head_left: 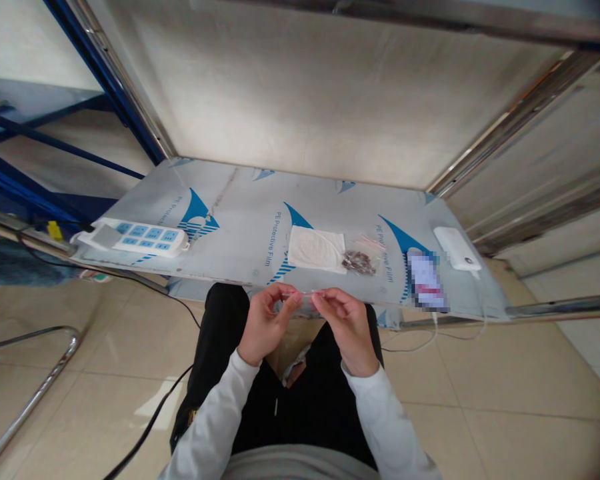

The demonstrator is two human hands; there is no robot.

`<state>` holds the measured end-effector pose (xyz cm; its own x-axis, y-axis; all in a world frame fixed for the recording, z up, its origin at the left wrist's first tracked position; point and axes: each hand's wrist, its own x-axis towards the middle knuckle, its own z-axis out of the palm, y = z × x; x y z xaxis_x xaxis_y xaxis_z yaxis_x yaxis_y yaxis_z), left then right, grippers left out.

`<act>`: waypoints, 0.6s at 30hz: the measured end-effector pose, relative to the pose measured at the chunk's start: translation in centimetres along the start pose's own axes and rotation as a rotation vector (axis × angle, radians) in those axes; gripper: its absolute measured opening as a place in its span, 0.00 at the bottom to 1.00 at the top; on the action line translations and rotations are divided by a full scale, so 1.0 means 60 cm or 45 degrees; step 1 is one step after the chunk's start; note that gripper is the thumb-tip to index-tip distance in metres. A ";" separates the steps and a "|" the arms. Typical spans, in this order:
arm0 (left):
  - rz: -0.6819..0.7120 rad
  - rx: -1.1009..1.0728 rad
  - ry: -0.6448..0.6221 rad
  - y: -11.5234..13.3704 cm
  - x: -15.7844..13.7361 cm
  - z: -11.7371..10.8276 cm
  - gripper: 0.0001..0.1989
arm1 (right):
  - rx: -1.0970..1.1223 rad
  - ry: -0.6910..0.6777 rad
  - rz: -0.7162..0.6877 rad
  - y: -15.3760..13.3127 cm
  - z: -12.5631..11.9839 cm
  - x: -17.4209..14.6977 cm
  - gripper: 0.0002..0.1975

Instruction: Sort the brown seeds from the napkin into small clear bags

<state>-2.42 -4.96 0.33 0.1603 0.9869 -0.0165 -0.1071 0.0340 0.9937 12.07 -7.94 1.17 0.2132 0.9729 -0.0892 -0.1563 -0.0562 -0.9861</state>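
Both my hands meet just in front of the shelf's near edge, above my lap. Thumb and fingers of my left hand (269,320) pinch one side of a small clear plastic bag (307,303). My right hand (347,327) pinches its other side, so the top edge runs straight between them. What the bag holds, if anything, I cannot make out. Just beyond my hands, a white folded cloth or tissue (317,249) lies flat. A clear zip bag (363,257) with small dark brown pieces rests against its right side.
The shelf (235,233) has printed protective film. A white power strip (145,238) lies on its left, a phone (425,280) and white power bank (456,249) with cables on its right. Metal posts flank it. A chair leg (55,373) stands at lower left.
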 end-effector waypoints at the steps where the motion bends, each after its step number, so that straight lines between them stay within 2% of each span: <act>1: -0.011 -0.012 0.003 0.002 0.000 0.001 0.11 | -0.013 -0.003 -0.006 0.000 -0.001 0.000 0.08; 7: -0.092 -0.085 -0.062 0.011 -0.002 0.004 0.12 | -0.083 -0.063 -0.045 -0.007 -0.001 -0.003 0.07; 10: -0.069 -0.076 -0.013 0.008 -0.003 0.004 0.10 | -0.070 -0.087 -0.041 -0.010 0.001 -0.004 0.08; 14: -0.011 -0.028 0.028 0.004 -0.005 0.004 0.09 | -0.080 -0.029 -0.052 -0.010 -0.002 -0.004 0.08; 18: -0.067 -0.084 0.021 0.003 -0.005 0.006 0.09 | -0.141 -0.024 -0.086 -0.008 -0.006 -0.005 0.08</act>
<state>-2.14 -5.34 0.56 0.1517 0.9859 -0.0708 -0.1633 0.0956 0.9819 12.41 -8.27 1.62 0.2014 0.9793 -0.0209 -0.0345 -0.0142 -0.9993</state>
